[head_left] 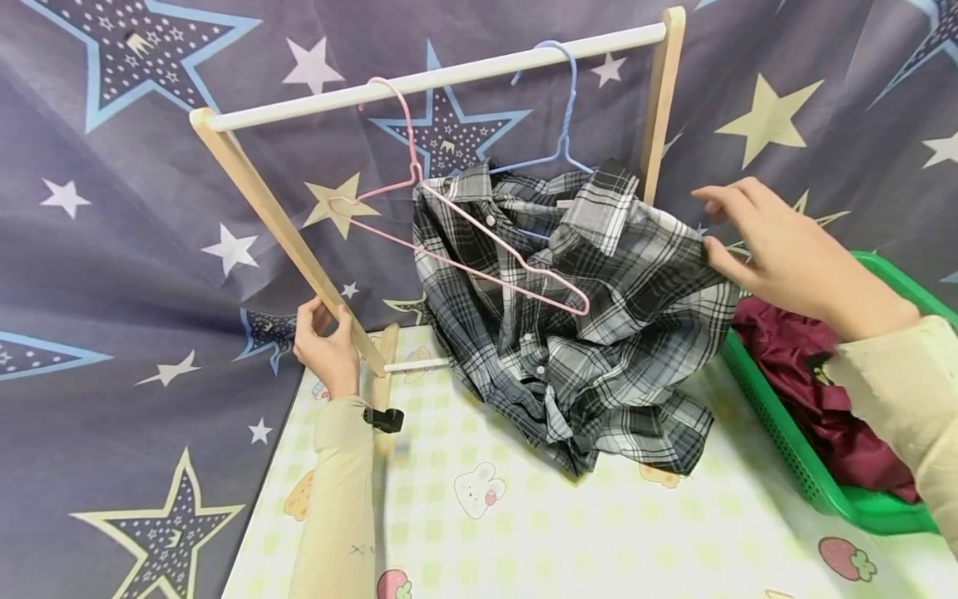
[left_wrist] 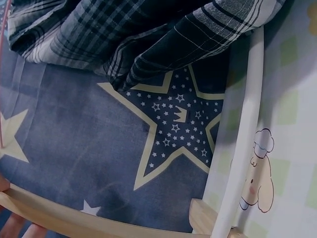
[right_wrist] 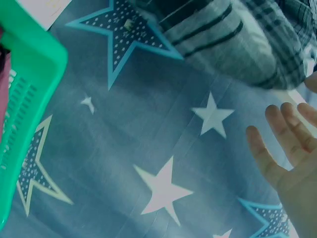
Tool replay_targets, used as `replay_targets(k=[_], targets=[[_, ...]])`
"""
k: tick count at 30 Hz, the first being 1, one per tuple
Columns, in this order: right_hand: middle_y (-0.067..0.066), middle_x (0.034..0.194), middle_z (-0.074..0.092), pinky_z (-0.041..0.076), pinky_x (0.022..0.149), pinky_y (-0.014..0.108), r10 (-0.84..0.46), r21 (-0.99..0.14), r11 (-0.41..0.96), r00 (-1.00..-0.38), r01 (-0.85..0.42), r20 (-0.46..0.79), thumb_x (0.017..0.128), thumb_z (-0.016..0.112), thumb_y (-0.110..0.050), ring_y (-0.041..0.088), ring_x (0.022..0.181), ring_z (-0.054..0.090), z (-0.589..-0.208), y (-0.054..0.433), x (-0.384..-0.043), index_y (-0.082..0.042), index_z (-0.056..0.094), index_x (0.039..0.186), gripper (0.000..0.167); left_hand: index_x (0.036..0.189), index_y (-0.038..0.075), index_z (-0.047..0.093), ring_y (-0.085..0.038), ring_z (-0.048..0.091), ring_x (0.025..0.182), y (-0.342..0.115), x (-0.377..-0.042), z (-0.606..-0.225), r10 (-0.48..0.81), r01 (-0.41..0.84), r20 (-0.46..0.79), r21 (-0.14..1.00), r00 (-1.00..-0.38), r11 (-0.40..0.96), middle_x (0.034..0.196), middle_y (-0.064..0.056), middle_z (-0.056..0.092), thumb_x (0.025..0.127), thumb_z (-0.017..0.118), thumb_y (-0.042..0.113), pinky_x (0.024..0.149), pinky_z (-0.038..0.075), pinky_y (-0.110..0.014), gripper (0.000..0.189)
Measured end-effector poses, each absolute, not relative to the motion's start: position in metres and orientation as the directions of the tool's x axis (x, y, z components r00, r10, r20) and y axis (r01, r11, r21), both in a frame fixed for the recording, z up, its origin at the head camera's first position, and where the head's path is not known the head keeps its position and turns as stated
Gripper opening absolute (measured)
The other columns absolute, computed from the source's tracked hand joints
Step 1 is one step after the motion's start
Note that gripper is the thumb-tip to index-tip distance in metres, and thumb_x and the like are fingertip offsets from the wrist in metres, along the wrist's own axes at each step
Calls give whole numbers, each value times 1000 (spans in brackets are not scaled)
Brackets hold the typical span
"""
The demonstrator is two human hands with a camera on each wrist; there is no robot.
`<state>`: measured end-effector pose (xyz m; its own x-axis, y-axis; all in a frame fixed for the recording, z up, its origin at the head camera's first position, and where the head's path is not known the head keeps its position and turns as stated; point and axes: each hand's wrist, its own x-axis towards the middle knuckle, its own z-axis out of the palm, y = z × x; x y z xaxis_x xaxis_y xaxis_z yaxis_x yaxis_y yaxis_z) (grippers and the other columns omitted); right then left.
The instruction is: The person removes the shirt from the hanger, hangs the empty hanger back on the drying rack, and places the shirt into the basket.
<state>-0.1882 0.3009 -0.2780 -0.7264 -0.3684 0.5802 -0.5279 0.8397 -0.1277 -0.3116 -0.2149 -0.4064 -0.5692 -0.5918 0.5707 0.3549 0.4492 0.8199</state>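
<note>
A black, grey and white plaid shirt (head_left: 621, 299) hangs on a blue hanger (head_left: 570, 100), hooked over the white rail (head_left: 456, 75) of a small clothes rack. To its left, a bare pink hanger (head_left: 412, 150) hangs tilted in front of the shirt. My left hand (head_left: 328, 349) grips the rack's left wooden post (head_left: 277, 225) low down; in the left wrist view only some fingertips show around it. Beside the shirt's right shoulder is my right hand (head_left: 786, 249), fingers extended and thumb at the fabric. Whether the thumb touches the cloth, I cannot tell.
A green basket (head_left: 778, 433) holding dark red cloth (head_left: 861, 424) stands at the right, below my right forearm. Behind the rack hangs a dark star-patterned curtain (head_left: 150, 291). The table has a pale checked cover (head_left: 584, 532). A lower white bar (left_wrist: 242, 139) joins the rack's base.
</note>
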Motion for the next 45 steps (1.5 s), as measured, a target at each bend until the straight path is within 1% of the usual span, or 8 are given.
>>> replay_targets(k=[6,12,15,22,30,34,38,45], targets=[[19,107,54,45,72,49,-397,-93,809,-654,-581,644,89,64,-7,31,92,51,-279,280,-202,1,48,136,50,105,12,73,-18,70,93,-216,-311,-407,-602,335,567,822,-562,461,101,-4,75,83,74,11,92,53,-28,22],[20,100,51,40,76,44,-389,-64,788,-576,-612,719,88,62,2,34,93,46,-283,263,-213,4,52,129,42,107,11,73,-20,70,94,-216,-312,-408,-604,351,567,823,-559,447,102,-5,75,84,74,11,91,53,-30,23],[21,103,51,40,76,44,-369,-77,788,-569,-611,735,89,60,4,34,93,46,-286,256,-216,3,52,128,40,106,12,73,-19,70,93,-214,-313,-408,-603,352,572,819,-556,453,101,-4,76,84,74,12,91,53,-29,23],[22,111,52,46,76,48,-323,-125,800,-597,-587,734,93,58,4,34,96,48,-292,247,-219,2,51,128,35,106,10,73,-20,71,93,-213,-312,-408,-597,358,586,809,-547,466,101,-4,76,84,74,11,92,53,-28,22],[22,103,51,43,78,47,-312,-97,798,-545,-595,778,97,50,4,35,93,48,-296,245,-222,6,53,116,18,105,8,73,-22,70,92,-211,-312,-405,-606,365,582,813,-543,453,100,-5,76,83,74,10,91,54,-32,22],[24,103,51,41,78,49,-298,-98,801,-535,-591,790,96,50,7,38,93,48,-299,245,-221,8,53,115,19,105,12,74,-21,71,92,-211,-311,-408,-595,358,588,808,-548,469,100,-5,76,85,74,12,90,54,-32,20],[25,102,51,39,76,48,-292,-88,795,-505,-601,812,94,51,9,39,90,46,-298,246,-222,9,53,114,20,104,15,74,-20,70,92,-211,-312,-411,-590,358,590,806,-551,471,99,-4,76,85,75,13,89,54,-31,20],[28,98,47,37,75,47,-287,-79,783,-472,-617,834,94,48,10,41,88,44,-280,249,-223,11,50,111,17,107,10,73,-22,70,92,-213,-316,-409,-592,384,594,804,-545,454,100,-6,75,84,74,10,90,54,-32,23]])
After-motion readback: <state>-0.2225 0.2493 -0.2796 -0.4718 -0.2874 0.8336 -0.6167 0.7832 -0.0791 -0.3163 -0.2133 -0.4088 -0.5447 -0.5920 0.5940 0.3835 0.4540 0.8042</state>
